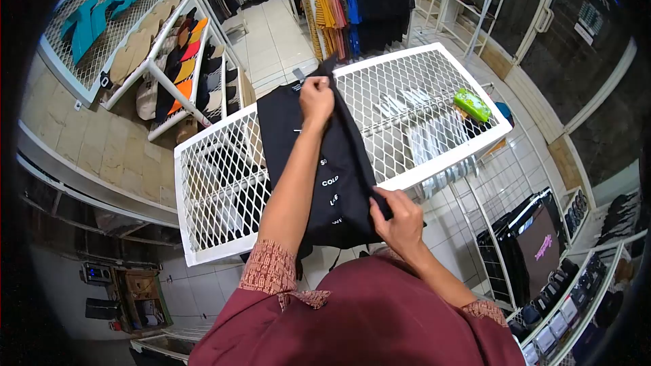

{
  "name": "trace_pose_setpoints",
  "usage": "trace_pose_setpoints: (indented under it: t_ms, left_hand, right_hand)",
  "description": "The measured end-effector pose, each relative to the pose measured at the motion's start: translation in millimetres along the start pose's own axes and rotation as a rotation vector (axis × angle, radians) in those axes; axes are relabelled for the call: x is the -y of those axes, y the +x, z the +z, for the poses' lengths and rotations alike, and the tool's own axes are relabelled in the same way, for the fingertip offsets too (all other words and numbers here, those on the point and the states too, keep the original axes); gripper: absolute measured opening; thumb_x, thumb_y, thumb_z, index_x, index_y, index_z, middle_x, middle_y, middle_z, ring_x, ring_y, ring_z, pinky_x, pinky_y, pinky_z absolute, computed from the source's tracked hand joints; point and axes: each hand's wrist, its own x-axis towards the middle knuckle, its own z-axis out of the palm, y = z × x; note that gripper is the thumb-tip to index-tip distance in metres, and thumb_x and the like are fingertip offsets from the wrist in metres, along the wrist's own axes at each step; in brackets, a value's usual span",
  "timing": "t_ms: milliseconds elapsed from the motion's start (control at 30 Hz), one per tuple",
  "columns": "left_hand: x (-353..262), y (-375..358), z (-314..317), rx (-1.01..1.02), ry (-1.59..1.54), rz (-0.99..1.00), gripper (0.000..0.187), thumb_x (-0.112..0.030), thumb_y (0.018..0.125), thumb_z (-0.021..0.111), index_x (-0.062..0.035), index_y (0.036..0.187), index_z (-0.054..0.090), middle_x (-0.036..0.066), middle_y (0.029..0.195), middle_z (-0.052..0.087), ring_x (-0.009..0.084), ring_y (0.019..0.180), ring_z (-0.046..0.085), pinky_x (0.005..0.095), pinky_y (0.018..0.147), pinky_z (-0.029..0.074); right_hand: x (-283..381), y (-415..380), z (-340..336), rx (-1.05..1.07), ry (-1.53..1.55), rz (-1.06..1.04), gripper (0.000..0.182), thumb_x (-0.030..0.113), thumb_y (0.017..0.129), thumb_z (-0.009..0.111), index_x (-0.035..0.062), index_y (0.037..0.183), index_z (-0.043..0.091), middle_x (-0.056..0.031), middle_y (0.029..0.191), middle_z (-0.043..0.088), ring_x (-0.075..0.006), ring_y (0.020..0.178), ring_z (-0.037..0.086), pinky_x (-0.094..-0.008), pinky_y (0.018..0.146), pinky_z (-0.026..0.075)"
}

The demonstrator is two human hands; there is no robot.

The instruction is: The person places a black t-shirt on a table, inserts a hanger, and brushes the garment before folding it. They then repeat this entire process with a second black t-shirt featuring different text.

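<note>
A black T-shirt with white printed words lies across the white mesh-topped rack, its right side partly turned inward in a long fold. Near the collar, my left hand pinches the cloth at the far end of that fold. A small grey tag sticks out beside the neckline. My right hand grips the shirt's right edge close to the hem, with thumb and fingers closed on the fabric. The near end of the shirt hangs past the rack's front edge, in front of my body.
The white mesh rack carries a green packet at its right end; clothes on hangers show beneath it. Shelves of caps stand on the left. Behind is a rail of coloured shirts. Display shelves with small goods are at the lower right.
</note>
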Motion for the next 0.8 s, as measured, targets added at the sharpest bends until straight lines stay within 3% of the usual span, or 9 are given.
trace_pose_setpoints:
  t_ms: [133,267,300,367,433,500,567,667,800]
  left_hand:
    - [27.9,-0.4,-50.6,-0.055,-0.309,-0.208,0.025,-0.022,0.103,0.062,0.0004,0.112,0.066,0.008,0.090,0.071,0.0160,0.081,0.064,0.0316,0.075,0.052]
    - [62.7,-5.6,-64.4,-0.074,-0.273,-0.209,0.024,-0.021,0.104,0.060,0.0007,0.111,0.065,0.009,0.099,0.071,0.0144,0.088,0.063,0.0296,0.080,0.051]
    - [69.5,-5.7,-61.9,-0.042,-0.366,-0.223,0.025,-0.021,0.105,0.058,0.0008,0.114,0.065,0.008,0.100,0.070,0.0147,0.089,0.063,0.0297,0.081,0.050]
    - [61.7,-11.6,-64.9,0.013,-0.393,-0.233,0.024,-0.019,0.107,0.055,0.0000,0.118,0.063,0.007,0.101,0.068,0.0145,0.090,0.062,0.0291,0.084,0.050]
    - [81.8,-8.3,-58.0,0.037,-0.475,-0.223,0.023,-0.019,0.108,0.053,-0.0006,0.117,0.062,0.007,0.101,0.067,0.0137,0.091,0.062,0.0284,0.084,0.050]
    - [65.7,-13.7,-63.0,0.041,-0.495,-0.232,0.022,-0.020,0.108,0.053,-0.0012,0.117,0.062,0.004,0.097,0.065,0.0119,0.089,0.059,0.0273,0.083,0.048]
    - [56.4,-17.5,-65.3,0.015,-0.404,-0.219,0.022,-0.019,0.108,0.054,-0.0014,0.117,0.062,0.003,0.096,0.064,0.0114,0.089,0.058,0.0265,0.082,0.047]
    - [65.5,-17.5,-62.7,0.012,-0.402,-0.186,0.022,-0.020,0.107,0.055,-0.0008,0.116,0.061,0.008,0.095,0.068,0.0146,0.088,0.062,0.0289,0.081,0.049]
    - [60.1,-21.4,-67.3,0.061,-0.374,-0.188,0.021,-0.020,0.109,0.051,-0.0013,0.116,0.058,0.003,0.098,0.064,0.0093,0.089,0.056,0.0256,0.082,0.046]
  right_hand:
    - [29.6,9.9,7.9,0.303,0.103,-0.195,0.032,0.019,0.086,0.079,0.0042,0.114,0.073,-0.0095,0.080,0.066,-0.0268,0.066,0.066,-0.0367,0.059,0.053]
    - [22.7,58.7,26.4,0.380,0.243,-0.179,0.019,0.024,0.089,0.078,0.0060,0.094,0.079,-0.0117,0.080,0.073,-0.0289,0.071,0.070,-0.0404,0.064,0.055]
    - [13.0,79.5,39.0,0.263,0.347,-0.141,0.017,0.021,0.091,0.073,0.0052,0.095,0.079,-0.0134,0.085,0.075,-0.0309,0.075,0.072,-0.0400,0.067,0.056]
    - [-4.4,132.7,56.3,0.293,0.262,0.153,0.021,0.021,0.096,0.067,0.0028,0.099,0.077,-0.0158,0.089,0.075,-0.0320,0.076,0.073,-0.0375,0.069,0.055]
    - [-38.9,187.6,93.9,0.204,0.330,0.028,0.025,0.021,0.098,0.064,0.0007,0.109,0.074,-0.0205,0.097,0.074,-0.0300,0.084,0.073,-0.0384,0.074,0.055]
    - [-69.9,227.6,133.5,0.320,0.305,0.088,0.031,0.021,0.099,0.062,0.0024,0.121,0.071,-0.0192,0.109,0.075,-0.0334,0.090,0.073,-0.0401,0.083,0.056]
    - [-93.1,250.5,170.5,0.341,0.293,-0.034,0.033,0.023,0.099,0.062,0.0027,0.124,0.069,-0.0197,0.114,0.074,-0.0336,0.094,0.073,-0.0401,0.086,0.056]
    - [-107.9,268.6,208.8,0.483,0.359,0.063,0.041,0.029,0.100,0.063,0.0041,0.132,0.065,-0.0182,0.121,0.073,-0.0307,0.104,0.072,-0.0385,0.093,0.054]
    - [-118.2,281.5,227.0,0.601,0.458,0.106,0.054,0.043,0.096,0.070,0.0017,0.131,0.066,-0.0180,0.113,0.073,-0.0264,0.106,0.069,-0.0364,0.094,0.052]
